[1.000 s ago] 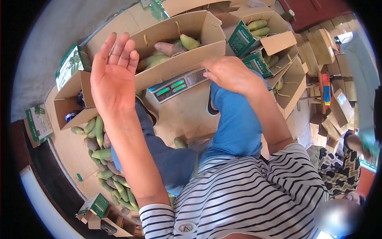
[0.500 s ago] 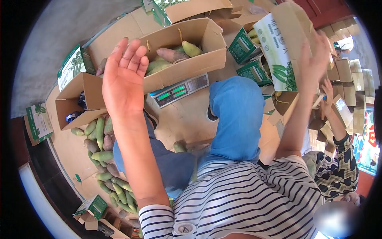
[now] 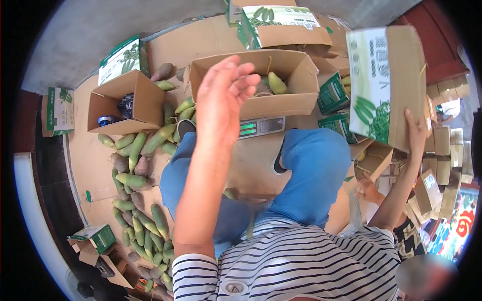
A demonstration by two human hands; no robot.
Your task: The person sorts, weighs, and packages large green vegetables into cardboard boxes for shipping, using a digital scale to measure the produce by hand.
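My left hand (image 3: 226,100) is raised in front of an open cardboard box (image 3: 281,103), its fingers apart and slightly curled, holding nothing. Inside that box lie several green and reddish vegetables that look like radishes (image 3: 277,84). The box rests on a digital scale (image 3: 262,126) with green displays, partly hidden by my forearm. To the right, my right hand (image 3: 415,135) grips the lower brown edge of a white and green printed carton (image 3: 371,85). This carton is tilted, its printed side facing me.
Many loose radish-like vegetables (image 3: 131,180) cover the cardboard floor at left. A small open box (image 3: 113,108) holds dark and blue items. Green cartons (image 3: 334,95) stand at right. A co-worker's hand (image 3: 369,189) is below my right forearm. Stacked boxes (image 3: 442,143) are farther right.
The view has shifted, so the boxes sit lower and further right. My right hand has moved down to the carton's lower edge, and the carton's brown side shows more. My left hand stays raised.
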